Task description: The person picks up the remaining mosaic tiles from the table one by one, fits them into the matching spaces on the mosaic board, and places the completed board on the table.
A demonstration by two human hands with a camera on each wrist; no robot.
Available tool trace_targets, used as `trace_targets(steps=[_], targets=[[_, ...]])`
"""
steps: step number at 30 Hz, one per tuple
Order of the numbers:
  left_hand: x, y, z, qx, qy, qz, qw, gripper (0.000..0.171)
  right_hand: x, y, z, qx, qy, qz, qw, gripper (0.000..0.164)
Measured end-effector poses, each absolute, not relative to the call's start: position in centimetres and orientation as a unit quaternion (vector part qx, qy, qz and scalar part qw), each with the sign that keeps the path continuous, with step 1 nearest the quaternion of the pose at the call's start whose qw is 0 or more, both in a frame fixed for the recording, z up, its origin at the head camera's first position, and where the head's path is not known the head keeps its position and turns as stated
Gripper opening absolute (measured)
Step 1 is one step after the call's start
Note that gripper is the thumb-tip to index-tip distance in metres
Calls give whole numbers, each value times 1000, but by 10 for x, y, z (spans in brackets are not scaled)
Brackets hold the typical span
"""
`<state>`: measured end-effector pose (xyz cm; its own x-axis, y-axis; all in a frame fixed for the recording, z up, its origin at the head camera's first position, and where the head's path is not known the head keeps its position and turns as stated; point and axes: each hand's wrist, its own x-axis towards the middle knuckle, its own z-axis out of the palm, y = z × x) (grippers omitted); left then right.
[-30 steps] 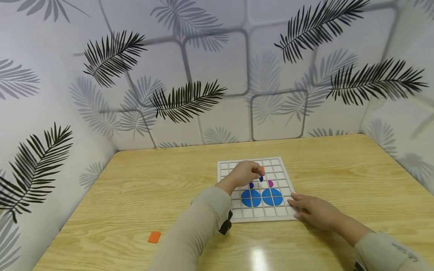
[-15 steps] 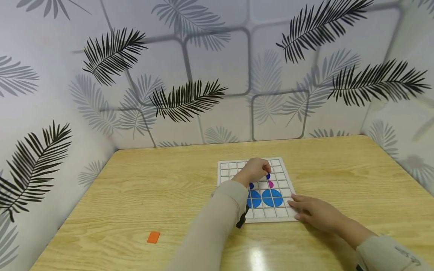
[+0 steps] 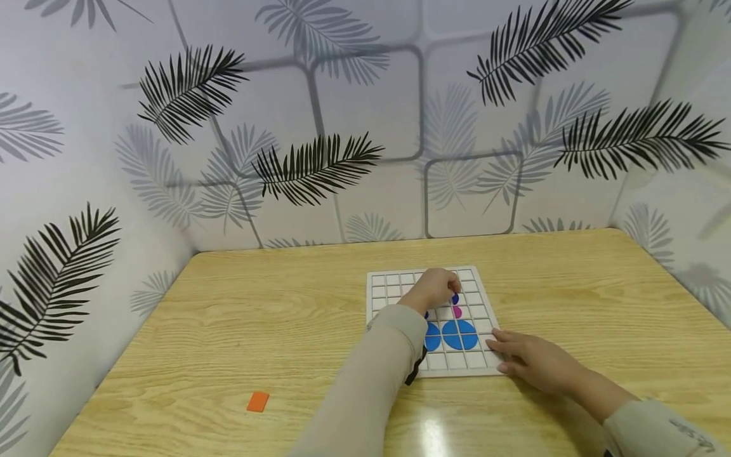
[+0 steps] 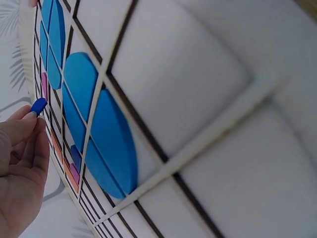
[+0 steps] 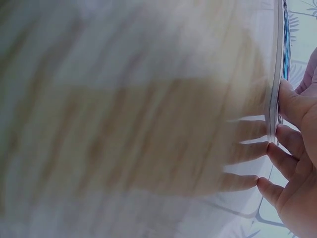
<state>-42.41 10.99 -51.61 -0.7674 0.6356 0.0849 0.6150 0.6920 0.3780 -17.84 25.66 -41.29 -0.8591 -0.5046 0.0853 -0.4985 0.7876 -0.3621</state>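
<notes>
A white gridded board (image 3: 378, 292) lies on the table. My left hand (image 3: 432, 289) pinches a small dark blue rounded piece (image 4: 38, 106) between thumb and fingertips, close over the board's right half. A magenta half-round piece (image 3: 457, 312) sits just in front of it. Nearer me, several light blue pieces form two rounds, the right round (image 3: 459, 334) fully visible and the left round (image 3: 434, 336) partly behind my sleeve. In the left wrist view, another dark blue piece (image 4: 76, 157) sits beside an orange piece (image 4: 57, 146). My right hand (image 3: 533, 362) touches the board's right edge with its fingers extended.
An orange tile (image 3: 258, 401) lies on the wooden table (image 3: 228, 317), left of my left forearm. Behind the table's far edge rises a leaf-patterned wall covering (image 3: 377, 190). My left sleeve (image 3: 365, 381) crosses over the board's near left part.
My left hand has moved rightward over the board with the dark blue piece, stopping just behind the magenta one. My right hand has stayed at the board's edge.
</notes>
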Motion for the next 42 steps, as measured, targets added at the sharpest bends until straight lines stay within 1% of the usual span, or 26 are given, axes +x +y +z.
trace_targets(steps=[1,2,6,7,8,9,10,11,12,13,15,17,18,19,20,21,22,25,28,29,30,33,35,36,37,42], targets=[[-412,110,-505,331,925,186,22,20,-178,257,-413,-265,946,-188,8,41],[-412,111,-505,323,928,185,31,19,-178,257,-413,-264,946,-187,8,41],[-404,112,-500,313,932,180,25,17,-178,257,-413,-267,945,-187,7,41],[-405,112,-500,311,934,176,27,19,-178,257,-413,-268,945,-188,5,41],[-419,114,-514,317,931,178,28,19,-178,257,-413,-269,944,-189,4,41],[-420,114,-517,322,931,173,18,19,-178,257,-413,-270,944,-190,3,41],[-420,114,-517,322,931,172,25,19,-178,257,-413,-269,944,-191,3,41],[-420,114,-515,316,932,169,42,19,-177,257,-413,-270,944,-192,2,41],[-420,115,-516,317,933,167,43,18,-177,257,-413,-270,943,-192,2,41],[-417,114,-511,313,933,166,57,18,-177,257,-413,-271,944,-191,2,41],[-409,111,-502,321,930,172,50,18,-177,256,-413,-270,944,-190,1,40],[-394,107,-481,312,931,176,74,17,-178,256,-413,-272,944,-188,-2,40],[-385,104,-472,314,930,177,73,17,-178,256,-413,-274,943,-188,-3,40],[-378,102,-463,311,930,179,84,16,-179,257,-413,-275,943,-187,-5,40],[-374,101,-458,311,930,180,82,15,-179,257,-414,-276,943,-187,-6,40],[-371,100,-454,304,931,179,98,14,-179,257,-414,-277,943,-186,-7,40],[-373,101,-456,303,931,177,101,12,-179,257,-414,-277,943,-186,-8,40],[-395,107,-486,327,929,162,65,11,-179,257,-413,-276,943,-187,-6,40],[-421,117,-522,339,929,147,30,11,-178,256,-413,-276,943,-186,-4,40],[-426,119,-528,336,931,144,24,11,-178,256,-412,-275,943,-186,-2,41],[-414,118,-517,326,935,140,24,10,-178,256,-412,-273,944,-186,0,41],[-417,118,-519,330,933,142,1,8,-178,256,-412,-269,945,-187,4,41],[-409,112,-506,344,927,149,-9,9,-177,256,-411,-267,945,-187,6,41],[-399,108,-491,346,925,155,7,8,-177,256,-411,-266,946,-187,6,41],[-403,105,-491,356,920,163,15,8,-178,255,-411,-268,945,-187,6,40],[-325,78,-395,333,918,195,90,14,-178,255,-412,-269,945,-185,5,40]])
